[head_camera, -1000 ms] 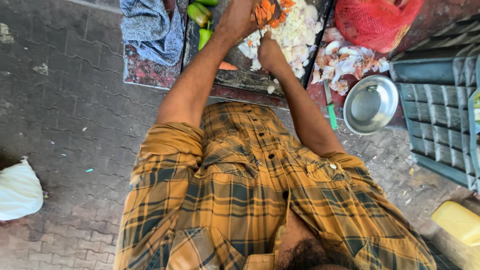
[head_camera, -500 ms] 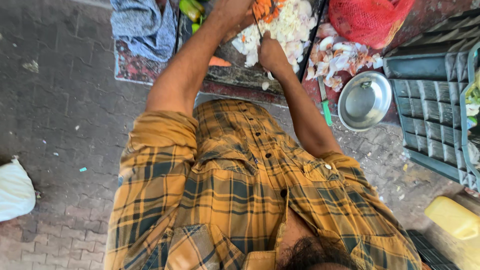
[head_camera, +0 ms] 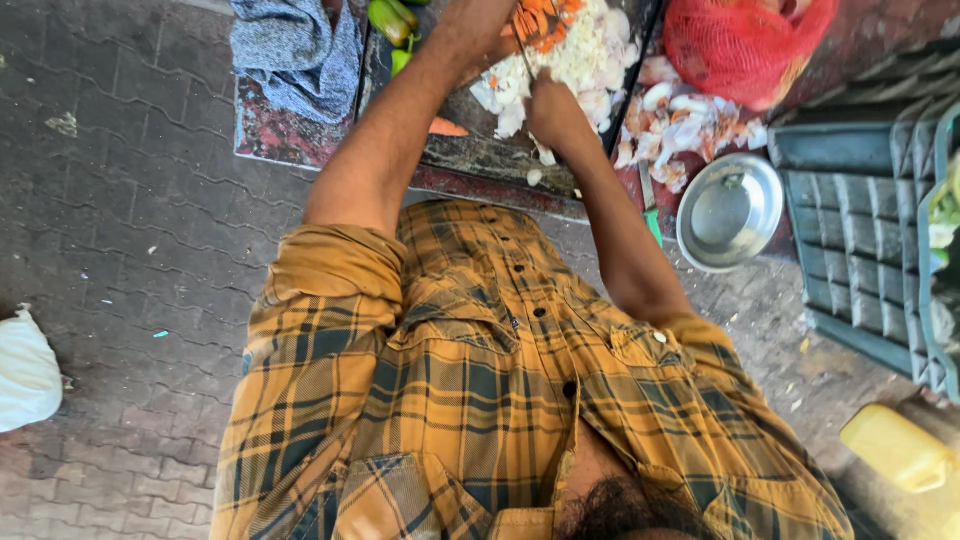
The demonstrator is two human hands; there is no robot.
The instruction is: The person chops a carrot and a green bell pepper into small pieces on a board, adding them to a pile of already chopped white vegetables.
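Note:
My left hand (head_camera: 478, 28) presses down on orange carrot pieces (head_camera: 548, 18) at the top edge of the view, its fingers partly cut off by the frame. Just below and to the right of it, my right hand (head_camera: 550, 105) is closed around a knife (head_camera: 526, 55) whose thin blade points up toward the carrots. Chopped white onion (head_camera: 592, 62) is heaped beside both hands on a dark cutting board (head_camera: 480, 150). A single carrot slice (head_camera: 447, 128) lies on the board under my left forearm.
Right of the board are onion peelings (head_camera: 685, 125), a red mesh bag (head_camera: 740, 40), a metal bowl (head_camera: 730, 210) and a dark green crate (head_camera: 860, 230). A blue cloth (head_camera: 295, 45) and green peppers (head_camera: 390, 20) lie to the left. A white bag (head_camera: 25, 370) and a yellow container (head_camera: 900, 445) sit on the paving.
Both hands stay at the board with only small movements of the knife hand. The view has drifted slightly.

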